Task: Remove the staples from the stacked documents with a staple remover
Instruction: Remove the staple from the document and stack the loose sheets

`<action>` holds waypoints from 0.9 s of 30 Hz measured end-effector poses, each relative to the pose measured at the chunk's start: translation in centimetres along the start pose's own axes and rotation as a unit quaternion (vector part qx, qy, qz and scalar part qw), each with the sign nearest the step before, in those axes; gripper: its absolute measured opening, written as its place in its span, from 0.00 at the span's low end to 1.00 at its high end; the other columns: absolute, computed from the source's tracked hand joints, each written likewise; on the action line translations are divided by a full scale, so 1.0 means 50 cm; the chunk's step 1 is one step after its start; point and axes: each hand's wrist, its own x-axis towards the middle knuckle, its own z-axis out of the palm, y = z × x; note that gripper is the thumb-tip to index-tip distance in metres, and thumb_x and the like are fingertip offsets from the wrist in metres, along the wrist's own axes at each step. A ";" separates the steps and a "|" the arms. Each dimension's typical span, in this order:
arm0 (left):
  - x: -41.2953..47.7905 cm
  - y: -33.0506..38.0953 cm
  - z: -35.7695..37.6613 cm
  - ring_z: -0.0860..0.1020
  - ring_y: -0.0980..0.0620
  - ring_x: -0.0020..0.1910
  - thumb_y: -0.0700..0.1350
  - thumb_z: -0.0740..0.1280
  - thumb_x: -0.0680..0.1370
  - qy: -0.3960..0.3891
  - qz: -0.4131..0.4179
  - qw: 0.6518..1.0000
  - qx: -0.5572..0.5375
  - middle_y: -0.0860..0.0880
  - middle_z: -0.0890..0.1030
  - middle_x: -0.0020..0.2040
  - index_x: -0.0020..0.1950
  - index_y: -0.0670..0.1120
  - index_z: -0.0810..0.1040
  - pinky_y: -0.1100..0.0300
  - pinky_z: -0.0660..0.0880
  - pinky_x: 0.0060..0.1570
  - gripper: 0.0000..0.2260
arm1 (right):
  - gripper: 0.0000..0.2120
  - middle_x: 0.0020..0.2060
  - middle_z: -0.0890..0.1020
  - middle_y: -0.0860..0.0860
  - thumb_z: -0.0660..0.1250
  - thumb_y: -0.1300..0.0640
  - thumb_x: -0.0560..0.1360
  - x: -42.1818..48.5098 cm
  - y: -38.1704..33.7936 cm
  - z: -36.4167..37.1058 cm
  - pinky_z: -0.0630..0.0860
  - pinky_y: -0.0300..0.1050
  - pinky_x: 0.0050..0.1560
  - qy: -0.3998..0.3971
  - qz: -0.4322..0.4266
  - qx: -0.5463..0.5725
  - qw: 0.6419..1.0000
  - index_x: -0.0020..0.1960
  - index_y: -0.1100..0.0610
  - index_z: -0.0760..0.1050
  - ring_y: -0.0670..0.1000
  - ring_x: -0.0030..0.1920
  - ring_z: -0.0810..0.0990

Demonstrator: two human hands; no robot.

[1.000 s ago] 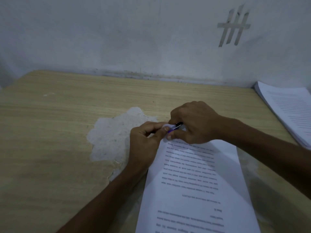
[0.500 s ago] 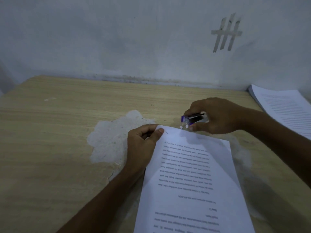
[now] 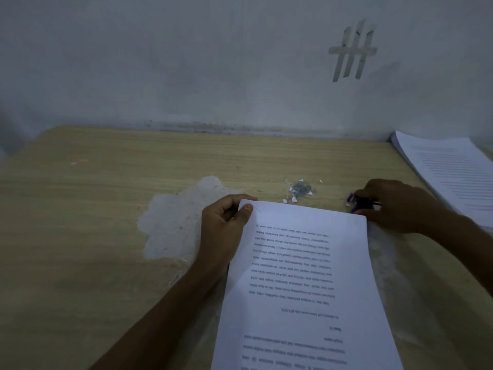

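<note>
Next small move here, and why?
Likely the left hand lifts the document aside: the right hand holds the staple remover off the page, a pile of loose staples lies beyond the top edge, and the pinched corner shows only a faint mark.

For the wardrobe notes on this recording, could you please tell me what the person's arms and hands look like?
Both the left hand and the right hand are bare: no gloves, rings, watch or bracelet show. The left forearm and right forearm are bare too, with no sleeve in view. The dim light could hide small marks.
</note>
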 end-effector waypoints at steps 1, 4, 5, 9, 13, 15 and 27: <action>0.000 0.000 0.000 0.81 0.60 0.37 0.33 0.65 0.76 0.001 0.001 1.000 0.000 0.53 0.83 0.41 0.43 0.48 0.81 0.67 0.77 0.36 0.11 | 0.22 0.51 0.76 0.49 0.65 0.40 0.73 -0.002 0.001 -0.004 0.74 0.47 0.49 -0.006 0.006 0.005 1.000 0.63 0.49 0.75 0.51 0.50 0.75; 0.000 0.004 0.000 0.81 0.59 0.38 0.34 0.66 0.76 0.004 -0.006 1.000 -0.008 0.55 0.84 0.40 0.44 0.49 0.81 0.66 0.77 0.37 0.10 | 0.24 0.59 0.79 0.51 0.67 0.51 0.76 -0.019 -0.015 -0.033 0.72 0.44 0.53 0.057 -0.001 0.119 0.991 0.70 0.53 0.69 0.50 0.55 0.77; 0.000 0.007 0.000 0.82 0.58 0.39 0.34 0.67 0.75 0.006 -0.011 1.000 -0.013 0.56 0.84 0.39 0.44 0.49 0.81 0.66 0.77 0.37 0.10 | 0.22 0.57 0.80 0.51 0.66 0.54 0.76 -0.028 -0.032 -0.045 0.72 0.42 0.52 0.110 -0.017 0.187 0.976 0.69 0.53 0.70 0.48 0.53 0.78; 0.001 0.025 0.004 0.82 0.49 0.45 0.36 0.68 0.74 0.020 -0.030 0.998 -0.050 0.51 0.85 0.44 0.45 0.49 0.83 0.55 0.80 0.45 0.09 | 0.31 0.51 0.79 0.37 0.65 0.33 0.64 -0.072 -0.150 -0.082 0.74 0.39 0.51 0.121 -0.090 0.279 0.948 0.64 0.43 0.73 0.37 0.50 0.78; 0.003 0.049 0.002 0.81 0.53 0.44 0.36 0.67 0.74 -0.008 0.001 0.996 -0.086 0.53 0.84 0.43 0.44 0.50 0.83 0.56 0.78 0.46 0.09 | 0.20 0.56 0.81 0.40 0.71 0.42 0.70 -0.070 -0.193 -0.075 0.75 0.45 0.54 0.172 -0.131 0.222 0.951 0.61 0.44 0.78 0.44 0.55 0.79; 0.011 0.058 -0.006 0.80 0.52 0.44 0.37 0.68 0.73 -0.044 0.033 0.993 -0.103 0.52 0.83 0.43 0.41 0.51 0.84 0.56 0.77 0.46 0.10 | 0.15 0.52 0.84 0.44 0.73 0.47 0.71 -0.068 -0.193 -0.080 0.77 0.46 0.50 0.238 -0.170 0.224 0.930 0.57 0.46 0.81 0.47 0.50 0.83; 0.038 -0.009 -0.063 0.76 0.49 0.60 0.43 0.68 0.71 -0.229 0.145 0.962 -0.020 0.50 0.80 0.55 0.41 0.54 0.85 0.55 0.72 0.59 0.08 | 0.08 0.51 0.84 0.57 0.69 0.64 0.75 -0.073 -0.187 0.057 0.79 0.50 0.40 0.518 -0.332 0.017 0.788 0.52 0.62 0.83 0.55 0.46 0.84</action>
